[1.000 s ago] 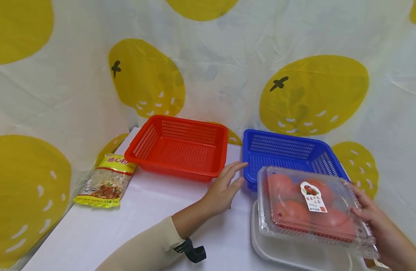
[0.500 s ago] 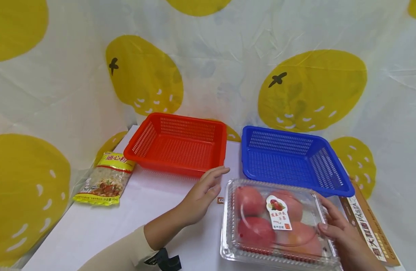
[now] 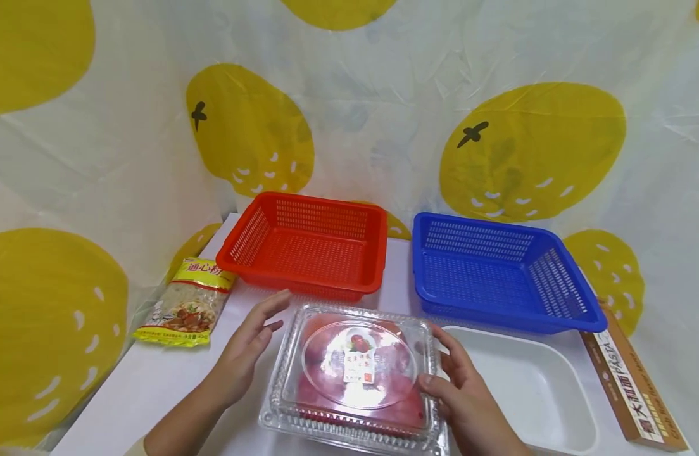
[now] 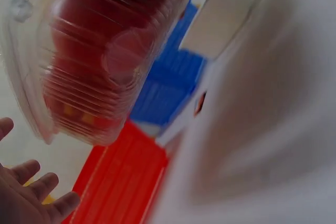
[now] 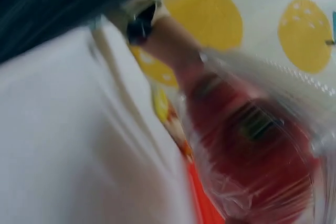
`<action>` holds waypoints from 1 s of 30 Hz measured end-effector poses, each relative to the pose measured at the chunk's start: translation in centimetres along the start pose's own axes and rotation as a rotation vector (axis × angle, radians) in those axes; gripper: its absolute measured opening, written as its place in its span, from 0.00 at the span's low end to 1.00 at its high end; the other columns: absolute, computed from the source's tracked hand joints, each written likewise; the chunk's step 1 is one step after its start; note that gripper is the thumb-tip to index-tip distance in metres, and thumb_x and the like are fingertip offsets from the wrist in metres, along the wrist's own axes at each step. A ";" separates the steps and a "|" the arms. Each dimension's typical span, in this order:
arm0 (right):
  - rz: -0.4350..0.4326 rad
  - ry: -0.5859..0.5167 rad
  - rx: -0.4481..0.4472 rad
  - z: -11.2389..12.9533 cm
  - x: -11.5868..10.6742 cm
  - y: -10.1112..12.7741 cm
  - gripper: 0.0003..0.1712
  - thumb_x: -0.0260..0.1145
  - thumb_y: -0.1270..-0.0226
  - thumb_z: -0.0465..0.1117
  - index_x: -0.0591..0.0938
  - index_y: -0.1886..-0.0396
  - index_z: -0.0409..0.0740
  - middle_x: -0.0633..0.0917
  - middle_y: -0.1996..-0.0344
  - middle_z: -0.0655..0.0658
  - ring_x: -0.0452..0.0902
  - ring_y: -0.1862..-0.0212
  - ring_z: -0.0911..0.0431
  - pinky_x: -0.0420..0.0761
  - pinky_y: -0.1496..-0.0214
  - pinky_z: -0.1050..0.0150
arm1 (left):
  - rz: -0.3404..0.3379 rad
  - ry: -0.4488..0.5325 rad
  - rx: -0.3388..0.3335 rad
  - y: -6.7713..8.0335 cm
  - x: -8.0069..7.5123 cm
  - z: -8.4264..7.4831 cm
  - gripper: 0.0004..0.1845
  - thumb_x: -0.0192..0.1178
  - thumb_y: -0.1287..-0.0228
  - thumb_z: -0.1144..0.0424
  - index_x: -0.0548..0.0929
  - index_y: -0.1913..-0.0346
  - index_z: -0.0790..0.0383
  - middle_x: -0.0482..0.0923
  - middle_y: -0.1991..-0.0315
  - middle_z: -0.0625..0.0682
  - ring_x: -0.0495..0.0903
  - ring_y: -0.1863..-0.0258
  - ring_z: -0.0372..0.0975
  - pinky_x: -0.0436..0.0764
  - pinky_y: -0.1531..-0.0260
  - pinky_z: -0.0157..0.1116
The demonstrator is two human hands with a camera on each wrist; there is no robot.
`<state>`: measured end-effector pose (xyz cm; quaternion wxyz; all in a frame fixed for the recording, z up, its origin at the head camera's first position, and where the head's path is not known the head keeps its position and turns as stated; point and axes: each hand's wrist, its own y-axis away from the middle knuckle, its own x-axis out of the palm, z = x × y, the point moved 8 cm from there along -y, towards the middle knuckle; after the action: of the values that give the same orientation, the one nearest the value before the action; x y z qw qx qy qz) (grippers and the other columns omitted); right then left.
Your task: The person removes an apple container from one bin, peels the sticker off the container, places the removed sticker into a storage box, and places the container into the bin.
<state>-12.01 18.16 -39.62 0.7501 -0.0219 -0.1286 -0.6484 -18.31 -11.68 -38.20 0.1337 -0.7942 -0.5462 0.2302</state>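
Take the red basket [image 3: 306, 247] as your landmark: it sits on the white table [image 3: 150, 380] toward the back, against the sheet printed with yellow fruit [image 3: 532, 149]. Just to its right, a narrow gap apart, you see the blue basket [image 3: 497, 272]. To the red basket's left lies a packet of noodles [image 3: 185, 304]. In front of the blue basket rests a white tray [image 3: 532, 386], and a long pasta box [image 3: 629, 380] lies farthest right.
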 end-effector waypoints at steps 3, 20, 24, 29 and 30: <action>-0.040 -0.032 0.030 -1.1 2.2 -1.1 0.42 0.62 0.37 0.30 0.58 0.28 0.61 0.65 0.39 0.33 0.76 0.48 0.44 0.82 0.54 0.46 | -0.025 -0.008 -0.018 0.9 -2.2 0.3 0.28 0.38 0.30 0.74 0.61 0.28 0.63 0.62 0.31 0.57 0.60 0.32 0.53 0.71 0.39 0.38; -0.043 0.093 0.045 -8.0 7.5 -7.4 0.46 0.68 0.39 0.38 0.56 0.26 0.61 0.67 0.37 0.34 0.78 0.50 0.48 0.82 0.54 0.55 | -0.062 -0.234 -0.268 4.2 -6.8 5.2 0.23 0.51 0.29 0.65 0.71 0.32 0.52 0.51 0.25 0.52 0.45 0.26 0.52 0.62 0.40 0.64; -0.028 0.223 0.025 -8.3 8.4 -8.5 0.44 0.69 0.39 0.43 0.58 0.26 0.61 0.68 0.37 0.34 0.76 0.47 0.47 0.81 0.51 0.56 | -0.048 -0.286 -0.325 5.0 -7.2 5.8 0.24 0.60 0.33 0.61 0.73 0.35 0.49 0.48 0.25 0.50 0.43 0.26 0.55 0.54 0.42 0.72; -0.028 0.462 0.006 -7.6 8.8 -9.0 0.45 0.72 0.43 0.51 0.61 0.28 0.62 0.69 0.36 0.39 0.72 0.44 0.45 0.79 0.51 0.50 | -0.050 -0.421 -0.361 5.7 -7.9 6.3 0.28 0.67 0.39 0.54 0.74 0.36 0.41 0.48 0.24 0.48 0.46 0.26 0.55 0.55 0.44 0.73; -0.030 0.510 -0.009 -7.3 8.8 -9.0 0.45 0.73 0.44 0.53 0.62 0.28 0.62 0.68 0.35 0.41 0.70 0.42 0.44 0.78 0.48 0.47 | -0.052 -0.437 -0.366 5.8 -8.1 6.4 0.28 0.68 0.40 0.54 0.74 0.36 0.40 0.49 0.24 0.48 0.46 0.26 0.55 0.55 0.44 0.73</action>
<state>-18.52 6.73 -45.89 0.7484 0.1410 0.0674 -0.6446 -19.29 -21.58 -44.65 -0.1268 -0.7226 -0.6146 0.2899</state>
